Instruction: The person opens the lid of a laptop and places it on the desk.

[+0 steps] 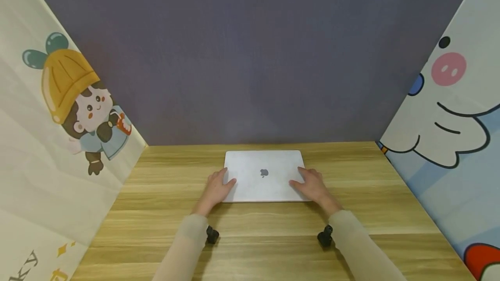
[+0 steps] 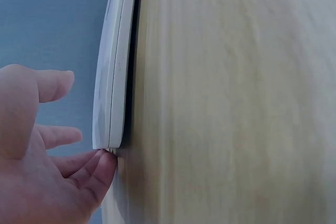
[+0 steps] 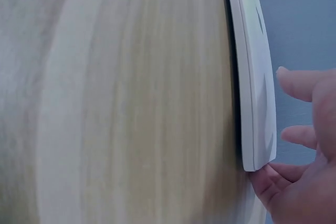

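Note:
A closed silver laptop (image 1: 264, 187) with a dark apple logo on its lid lies on the wooden table. At its left side is my left hand (image 1: 218, 186), thumb stretched over the lid. My right hand (image 1: 312, 185) mirrors this at the right side. In the left wrist view, the lower fingers (image 2: 100, 177) touch the laptop's corner, while the thumb and another finger stand clear of the lid. The right wrist view likewise shows lower fingers (image 3: 268, 182) against the corner of the laptop (image 3: 257, 87), with the thumb off the lid. Fingertips along the sides are partly hidden.
The wooden table (image 1: 265, 246) reaches back to a dark grey panel (image 1: 250, 55). White sheets with cartoon prints hang on the left (image 1: 39, 177) and right (image 1: 465, 142). Small black wrist cameras sit below each sleeve cuff.

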Available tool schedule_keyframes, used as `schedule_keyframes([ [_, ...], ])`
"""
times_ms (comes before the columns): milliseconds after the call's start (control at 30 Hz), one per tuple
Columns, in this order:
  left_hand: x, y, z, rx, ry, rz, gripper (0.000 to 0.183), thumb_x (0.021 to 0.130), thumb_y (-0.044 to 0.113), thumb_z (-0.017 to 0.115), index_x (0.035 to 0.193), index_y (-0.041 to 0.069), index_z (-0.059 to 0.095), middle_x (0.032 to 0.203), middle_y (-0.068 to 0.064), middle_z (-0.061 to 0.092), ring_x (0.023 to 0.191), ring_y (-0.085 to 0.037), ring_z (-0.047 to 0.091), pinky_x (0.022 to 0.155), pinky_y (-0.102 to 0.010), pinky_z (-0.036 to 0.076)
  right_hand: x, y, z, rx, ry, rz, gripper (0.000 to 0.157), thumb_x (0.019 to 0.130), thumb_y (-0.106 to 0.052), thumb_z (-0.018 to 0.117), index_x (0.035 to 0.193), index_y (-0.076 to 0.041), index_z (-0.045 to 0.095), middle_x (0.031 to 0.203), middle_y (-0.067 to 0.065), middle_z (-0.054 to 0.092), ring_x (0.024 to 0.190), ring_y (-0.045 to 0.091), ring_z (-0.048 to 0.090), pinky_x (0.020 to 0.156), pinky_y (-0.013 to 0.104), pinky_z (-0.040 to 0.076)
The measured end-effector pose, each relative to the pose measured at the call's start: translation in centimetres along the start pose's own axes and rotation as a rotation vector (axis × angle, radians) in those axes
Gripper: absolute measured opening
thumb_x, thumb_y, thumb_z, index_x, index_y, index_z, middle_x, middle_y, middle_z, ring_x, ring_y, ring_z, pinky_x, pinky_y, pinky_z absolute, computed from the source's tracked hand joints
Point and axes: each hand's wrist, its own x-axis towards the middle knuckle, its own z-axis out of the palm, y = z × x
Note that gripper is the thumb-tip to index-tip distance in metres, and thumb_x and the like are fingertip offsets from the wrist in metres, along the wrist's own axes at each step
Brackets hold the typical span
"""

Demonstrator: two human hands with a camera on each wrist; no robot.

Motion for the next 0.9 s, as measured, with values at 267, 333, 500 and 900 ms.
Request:
schedule_keyframes([
  [267,0.4,0.3,0.3,-0.008,0.009,-0.043,0.068,0.097,0.03,0.066,0.149,-0.007,0.043,0.14,-0.031,0.046,0.132,-0.046,0.04,0.111,-0.057,0.036,0.3,0.2,0.4,0.066,0.012,0.034,0.075,0.096,-0.037,0.068,0.149,0.008,0.042,0.147,0.035,0.04,0.136,0.053,0.031,0.111,0.062,0.034],
  [333,0.5,0.3,0.4,-0.016,0.01,-0.057,0.068,0.096,0.029,0.067,0.148,-0.007,0.043,0.14,-0.03,0.046,0.13,-0.045,0.04,0.11,-0.057,0.038,0.4,0.3,0.5,0.077,0.015,0.034,0.074,0.095,-0.034,0.069,0.148,0.009,0.043,0.145,0.035,0.04,0.135,0.052,0.032,0.11,0.062,0.035],
  [500,0.5,0.2,0.7,-0.035,0.012,-0.088,0.07,0.094,0.026,0.071,0.149,-0.007,0.043,0.14,-0.028,0.043,0.128,-0.042,0.039,0.108,-0.056,0.04,0.4,0.6,0.6,0.086,0.019,0.031,0.072,0.093,-0.029,0.073,0.147,0.01,0.045,0.142,0.035,0.041,0.133,0.051,0.033,0.109,0.061,0.036],
  [900,0.6,0.7,1.1,-0.046,0.049,-0.128,0.072,0.089,0.023,0.076,0.146,-0.008,0.047,0.137,-0.028,0.044,0.127,-0.042,0.04,0.104,-0.054,0.043,0.3,0.0,0.5,0.096,0.025,0.065,0.073,0.091,-0.028,0.074,0.147,0.011,0.045,0.14,0.036,0.04,0.131,0.051,0.033,0.108,0.06,0.036],
])
